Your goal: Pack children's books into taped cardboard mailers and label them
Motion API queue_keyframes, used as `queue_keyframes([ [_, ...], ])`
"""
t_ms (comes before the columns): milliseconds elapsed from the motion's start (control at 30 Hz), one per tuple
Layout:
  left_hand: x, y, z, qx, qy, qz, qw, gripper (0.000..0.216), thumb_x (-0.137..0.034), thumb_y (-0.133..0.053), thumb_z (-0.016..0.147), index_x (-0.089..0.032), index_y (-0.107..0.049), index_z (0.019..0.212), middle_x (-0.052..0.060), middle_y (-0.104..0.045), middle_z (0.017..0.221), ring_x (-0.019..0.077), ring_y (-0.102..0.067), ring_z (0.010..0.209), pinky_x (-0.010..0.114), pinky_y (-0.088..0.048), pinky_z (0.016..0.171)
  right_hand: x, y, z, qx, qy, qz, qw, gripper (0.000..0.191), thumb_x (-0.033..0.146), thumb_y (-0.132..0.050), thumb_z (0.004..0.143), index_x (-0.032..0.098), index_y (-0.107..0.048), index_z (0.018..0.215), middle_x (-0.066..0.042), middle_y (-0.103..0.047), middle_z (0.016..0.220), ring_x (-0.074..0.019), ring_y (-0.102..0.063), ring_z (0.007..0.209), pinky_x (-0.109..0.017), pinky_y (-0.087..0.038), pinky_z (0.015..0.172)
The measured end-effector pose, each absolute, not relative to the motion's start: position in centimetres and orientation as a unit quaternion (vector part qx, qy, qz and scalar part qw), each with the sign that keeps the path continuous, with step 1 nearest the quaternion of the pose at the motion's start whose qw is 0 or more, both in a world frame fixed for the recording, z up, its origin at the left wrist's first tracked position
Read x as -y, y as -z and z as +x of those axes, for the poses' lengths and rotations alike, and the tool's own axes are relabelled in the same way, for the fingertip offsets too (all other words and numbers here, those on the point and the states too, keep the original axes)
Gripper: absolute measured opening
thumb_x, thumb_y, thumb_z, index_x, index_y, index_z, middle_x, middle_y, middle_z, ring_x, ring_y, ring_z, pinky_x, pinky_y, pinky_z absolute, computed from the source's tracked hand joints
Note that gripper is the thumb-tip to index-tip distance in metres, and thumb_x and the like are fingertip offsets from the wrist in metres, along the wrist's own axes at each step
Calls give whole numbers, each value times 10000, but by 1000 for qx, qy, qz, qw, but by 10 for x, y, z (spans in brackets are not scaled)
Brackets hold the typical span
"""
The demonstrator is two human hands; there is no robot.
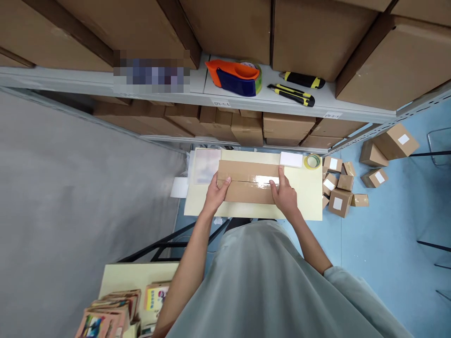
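A long brown cardboard box [246, 191] lies across the pale yellow table [306, 206], with a strip of shiny clear tape along its middle seam. My left hand [215, 193] grips the box's left end, thumb on top and the other fingers down the side. At the right end, my right hand [285, 193] holds the same box, its thumb on the seam and its index finger stretched toward the far edge. The underside of the box is hidden. Just beyond my right hand sit a white stack of labels or paper [291, 159] and a roll of tape [312, 162].
The metal shelf [197, 96] ahead carries large cartons, an orange and blue tape dispenser [234, 77] and two utility knives [296, 89]. Several small labelled boxes [340, 202] are piled on the floor at right. Books [105, 319] lie on a lower-left table.
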State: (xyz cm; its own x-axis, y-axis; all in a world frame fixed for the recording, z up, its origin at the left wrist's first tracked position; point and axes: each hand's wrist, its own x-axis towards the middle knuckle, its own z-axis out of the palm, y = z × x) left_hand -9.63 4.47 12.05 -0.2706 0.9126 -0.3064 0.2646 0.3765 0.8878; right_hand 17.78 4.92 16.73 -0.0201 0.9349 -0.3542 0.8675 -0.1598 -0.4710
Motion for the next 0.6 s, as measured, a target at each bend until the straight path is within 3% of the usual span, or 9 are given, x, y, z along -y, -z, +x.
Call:
queue_keyframes([
  [333, 2, -119, -101, -698, -367, 422, 447, 744, -704, -651, 942, -241, -554, 1516, 140, -683, 1465, 307, -637, 1387, 512, -488, 1217, 7, -169, 174, 634, -294, -708, 102, 705, 468, -334, 1130, 328, -60, 1765, -129, -575, 1600, -321, -751, 1097, -417, -618, 853],
  [600, -33, -121, -106, -661, -387, 445, 464, 688, -643, -642, 975, -245, -552, 1528, 130, -684, 1474, 295, -655, 1363, 505, -493, 1212, -24, -171, 155, 615, -239, -747, 75, 695, 494, -309, 1134, 279, -115, 1766, -153, -682, 1458, -310, -757, 998, -398, -585, 851],
])
